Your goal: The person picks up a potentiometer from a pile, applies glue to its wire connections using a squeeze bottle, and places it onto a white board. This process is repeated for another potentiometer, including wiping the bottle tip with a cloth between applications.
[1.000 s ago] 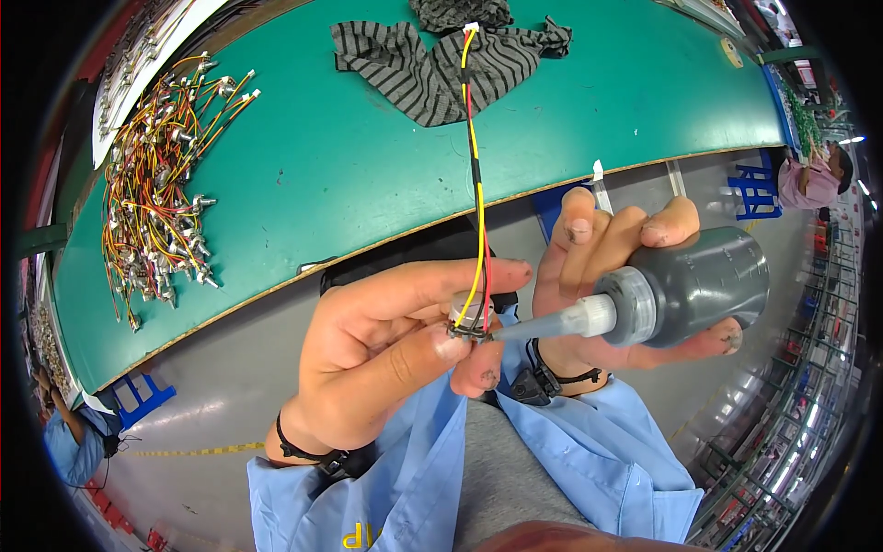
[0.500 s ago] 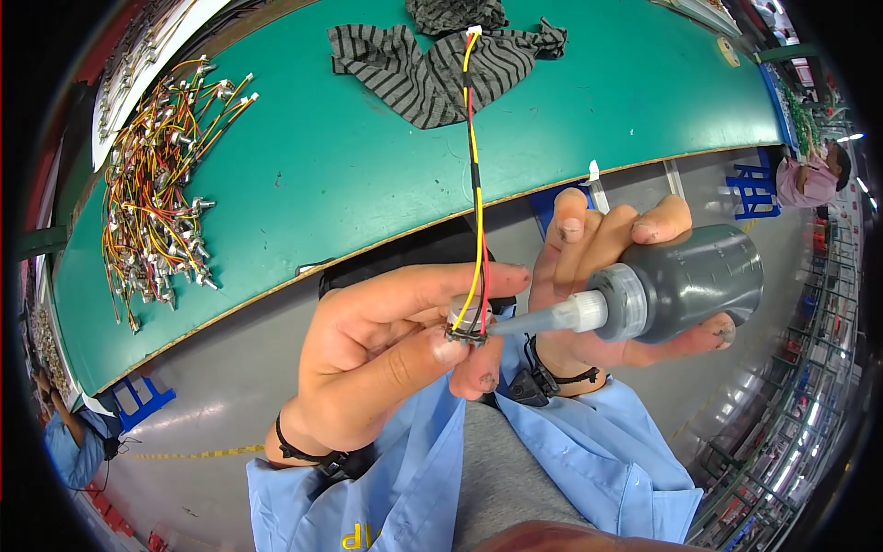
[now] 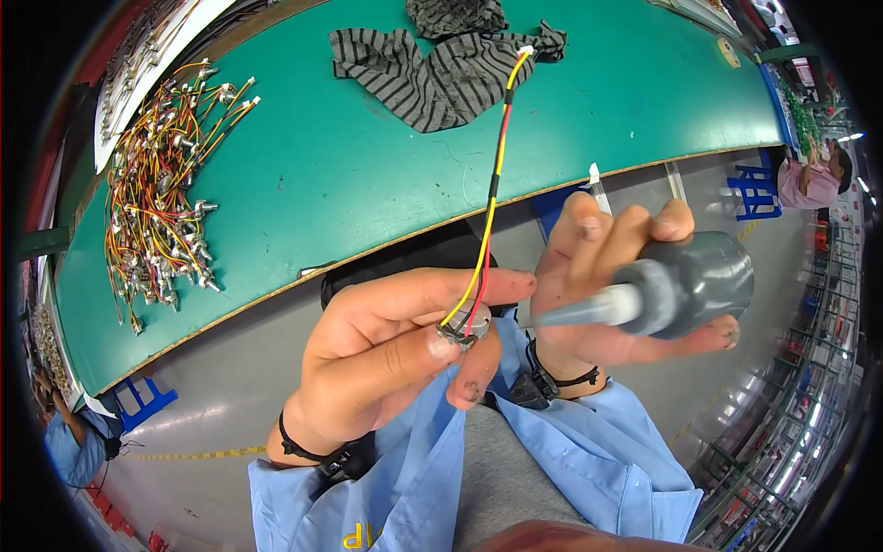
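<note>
Between the thumb and fingers of my left hand (image 3: 386, 345) is a small round metal potentiometer (image 3: 469, 319), with dark material around its terminals. Its yellow, red and black wires (image 3: 496, 184) rise away from me, banded with black sleeves and ending in a white connector (image 3: 525, 50) over the cloth. My right hand (image 3: 589, 267) grips a squeeze bottle (image 3: 704, 283) of dark liquid, lying sideways. The bottle's tapered nozzle (image 3: 575, 311) points left at the potentiometer, a short gap away from it. The bottle looks slightly blurred.
On the green table (image 3: 303, 166), a heap of similar wired parts (image 3: 161, 198) lies at the left. A grey-black striped cloth (image 3: 432, 78) lies at the far middle. Blue stools (image 3: 754, 191) stand beyond the table. One person (image 3: 809, 179) sits at far right, another (image 3: 74, 442) at far left.
The nozzle has pulled back from the potentiometer, leaving a gap. My left hand has turned the part slightly, and the wires' connector end has swung to the right.
</note>
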Motion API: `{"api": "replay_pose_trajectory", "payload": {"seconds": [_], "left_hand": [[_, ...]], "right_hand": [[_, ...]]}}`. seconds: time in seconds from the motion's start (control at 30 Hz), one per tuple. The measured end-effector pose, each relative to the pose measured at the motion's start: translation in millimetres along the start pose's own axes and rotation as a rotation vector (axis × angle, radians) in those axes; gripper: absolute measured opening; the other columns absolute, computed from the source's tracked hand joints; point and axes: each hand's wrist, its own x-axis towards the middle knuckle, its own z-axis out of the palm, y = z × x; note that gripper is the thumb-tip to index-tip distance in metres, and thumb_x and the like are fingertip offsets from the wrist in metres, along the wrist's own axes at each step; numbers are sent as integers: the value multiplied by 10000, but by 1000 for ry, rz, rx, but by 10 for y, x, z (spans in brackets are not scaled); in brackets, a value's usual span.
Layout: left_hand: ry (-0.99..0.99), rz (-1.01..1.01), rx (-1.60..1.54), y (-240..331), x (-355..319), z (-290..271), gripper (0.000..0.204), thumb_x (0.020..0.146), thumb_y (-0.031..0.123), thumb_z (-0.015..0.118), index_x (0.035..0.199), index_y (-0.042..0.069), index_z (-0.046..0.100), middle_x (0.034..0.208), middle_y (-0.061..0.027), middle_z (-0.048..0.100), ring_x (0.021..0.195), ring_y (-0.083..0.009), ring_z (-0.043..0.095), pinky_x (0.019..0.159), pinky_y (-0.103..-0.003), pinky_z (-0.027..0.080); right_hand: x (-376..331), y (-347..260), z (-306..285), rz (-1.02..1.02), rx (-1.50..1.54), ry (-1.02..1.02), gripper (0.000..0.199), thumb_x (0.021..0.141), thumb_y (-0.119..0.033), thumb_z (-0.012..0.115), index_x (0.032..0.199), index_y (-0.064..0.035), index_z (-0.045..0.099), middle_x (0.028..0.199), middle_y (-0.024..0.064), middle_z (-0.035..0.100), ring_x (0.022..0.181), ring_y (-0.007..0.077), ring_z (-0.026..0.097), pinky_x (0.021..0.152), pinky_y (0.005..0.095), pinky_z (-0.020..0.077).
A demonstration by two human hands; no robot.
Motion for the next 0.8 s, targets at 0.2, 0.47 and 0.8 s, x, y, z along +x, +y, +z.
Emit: {"api": "replay_pose_trajectory", "payload": {"seconds": [0.2, 0.47, 0.8], "left_hand": [[0, -77, -156, 14, -8, -35, 486, 889, 117, 455, 1272, -176, 398, 568, -49, 429, 499, -131, 397, 450, -267, 345], [32, 41, -124, -62, -8, -71, 427, 937, 72, 452, 1316, -119, 410, 922, -105, 558, 691, -153, 468, 604, -285, 394], [66, 166, 114, -116, -35, -59, 419, 957, 58, 426, 1340, -107, 387, 1101, -132, 579, 741, -139, 487, 674, -265, 415]], "right_hand": [[26, 55, 89, -51, 307, 315, 750, 778, -682, 573, 1119, -17, 503, 618, -2, 434, 545, 96, 399, 839, 312, 373], [-59, 68, 164, -21, 162, 157, 790, 769, -681, 577, 1226, -50, 447, 768, 54, 474, 648, 157, 459, 750, 365, 485], [-155, 103, 288, -100, -130, -13, 836, 757, -594, 635, 1294, -20, 352, 831, 139, 457, 707, 266, 470, 671, 546, 552]]}}
